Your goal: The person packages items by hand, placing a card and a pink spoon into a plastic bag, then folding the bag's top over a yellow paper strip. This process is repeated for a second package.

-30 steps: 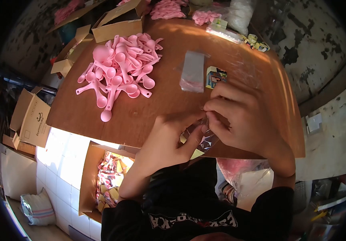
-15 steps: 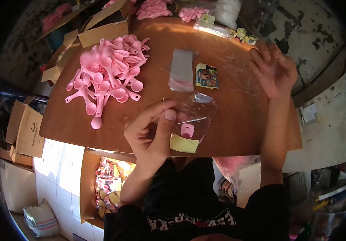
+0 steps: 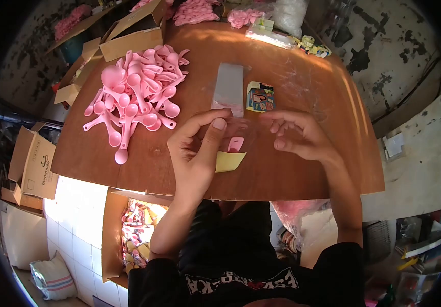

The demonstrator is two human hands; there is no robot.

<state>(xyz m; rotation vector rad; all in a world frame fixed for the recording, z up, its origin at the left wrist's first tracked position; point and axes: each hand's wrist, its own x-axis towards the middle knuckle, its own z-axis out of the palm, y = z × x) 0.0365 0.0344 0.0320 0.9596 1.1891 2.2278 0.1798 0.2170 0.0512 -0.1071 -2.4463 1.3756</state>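
Observation:
My left hand [image 3: 197, 146] is closed, thumb against finger, on a clear plastic bag [image 3: 239, 128]. Through the bag shows the pink handle end of a spoon [image 3: 236, 144], with a yellow card [image 3: 229, 162] below it. To the bag's right hovers my right hand [image 3: 302, 137], fingers apart and curved, holding nothing I can see. Just beyond the hands lie a stack of clear bags [image 3: 229, 84] and a small stack of printed cards [image 3: 260, 96]. A heap of pink measuring spoons [image 3: 141, 87] covers the table's left part.
Open cardboard boxes [image 3: 133, 41] stand at the table's back left. Bundles of pink pieces [image 3: 196, 11] and a plastic-wrapped pack [image 3: 270, 38] line the far edge. Below the front edge of the brown table [image 3: 302, 179], a box [image 3: 112, 240] holds many filled packets.
My right hand has come down and left from above the table's right side to beside the bag. My left hand has lifted the bag slightly away from me.

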